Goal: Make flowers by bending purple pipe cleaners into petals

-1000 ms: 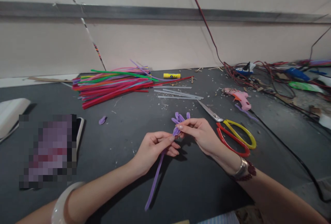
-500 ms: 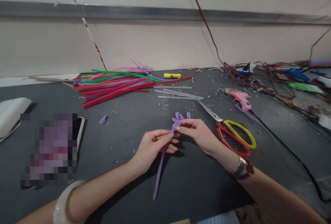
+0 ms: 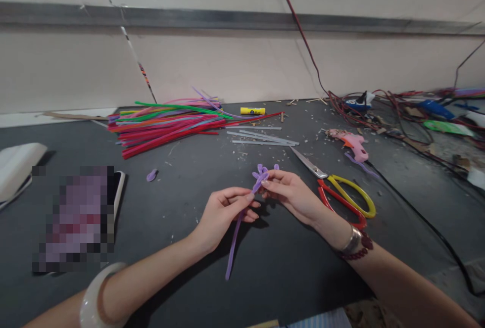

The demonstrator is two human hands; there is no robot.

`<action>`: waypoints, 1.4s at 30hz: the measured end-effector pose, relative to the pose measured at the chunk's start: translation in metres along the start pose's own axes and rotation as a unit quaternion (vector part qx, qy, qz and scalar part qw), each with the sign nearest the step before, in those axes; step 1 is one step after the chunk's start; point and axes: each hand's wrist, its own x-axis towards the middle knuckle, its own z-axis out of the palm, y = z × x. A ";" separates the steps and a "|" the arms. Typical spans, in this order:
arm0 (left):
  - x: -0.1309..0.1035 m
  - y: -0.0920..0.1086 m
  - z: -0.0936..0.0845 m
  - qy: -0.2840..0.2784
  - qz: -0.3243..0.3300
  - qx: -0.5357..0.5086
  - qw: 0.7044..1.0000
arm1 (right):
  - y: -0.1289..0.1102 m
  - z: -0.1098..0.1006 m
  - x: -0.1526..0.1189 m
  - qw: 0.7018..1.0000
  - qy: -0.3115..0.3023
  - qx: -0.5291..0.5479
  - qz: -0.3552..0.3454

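Observation:
A purple pipe cleaner (image 3: 233,247) is bent into several small loops at its upper end, and its straight tail hangs down toward the near side. My left hand (image 3: 223,217) pinches it just below the loops, between thumb and index finger. At the looped part, my right hand (image 3: 291,191) holds the purple piece between thumb and fingers. A small separate purple loop (image 3: 152,175) lies on the dark table to the left of my hands. Red-and-yellow-handled scissors (image 3: 322,174) rest just beyond my right hand, with their blades pointing up and left.
Behind lie a bundle of coloured pipe cleaners (image 3: 170,128), clear glue sticks (image 3: 265,138) and a yellow tube (image 3: 252,111). A pink glue gun (image 3: 352,145) and tangled cables (image 3: 394,115) are at the right. A phone (image 3: 76,217) and a white object (image 3: 20,166) sit left.
The pipe cleaner's tail has risen slightly, and more of the looped end shows between my hands. My right hand has shifted a little to the right and turned.

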 end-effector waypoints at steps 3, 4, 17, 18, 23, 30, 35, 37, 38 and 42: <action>0.000 -0.001 0.000 -0.001 0.010 0.011 1.000 | -0.001 0.001 0.000 1.000 -0.008 0.003 0.000; 0.000 -0.001 -0.001 0.001 0.014 0.013 1.000 | -0.001 0.001 0.000 1.000 -0.009 0.000 -0.003; -0.002 0.002 0.002 0.025 0.052 0.058 0.997 | 0.000 0.002 -0.002 0.999 -0.027 -0.018 -0.022; -0.002 0.002 0.002 0.028 0.055 0.062 0.996 | 0.001 0.002 -0.002 0.999 -0.036 -0.019 -0.022; -0.003 0.002 0.001 0.029 0.062 0.064 0.996 | 0.002 0.002 -0.002 0.997 -0.072 -0.025 -0.035; -0.004 0.000 0.003 0.017 0.063 0.076 0.995 | 0.000 0.002 -0.003 0.998 -0.058 -0.014 -0.006; -0.004 -0.001 0.002 -0.015 0.051 0.062 0.997 | -0.001 0.001 -0.003 0.998 -0.057 -0.007 -0.004; -0.004 -0.002 0.000 -0.036 0.050 0.050 0.997 | -0.001 0.000 -0.003 0.998 -0.066 0.003 -0.006; -0.004 -0.003 0.000 -0.048 0.049 0.043 0.997 | -0.001 0.000 -0.004 0.997 -0.071 0.008 -0.007; -0.003 -0.005 -0.003 -0.074 0.034 0.018 0.996 | -0.002 -0.001 -0.004 0.996 -0.086 0.015 -0.004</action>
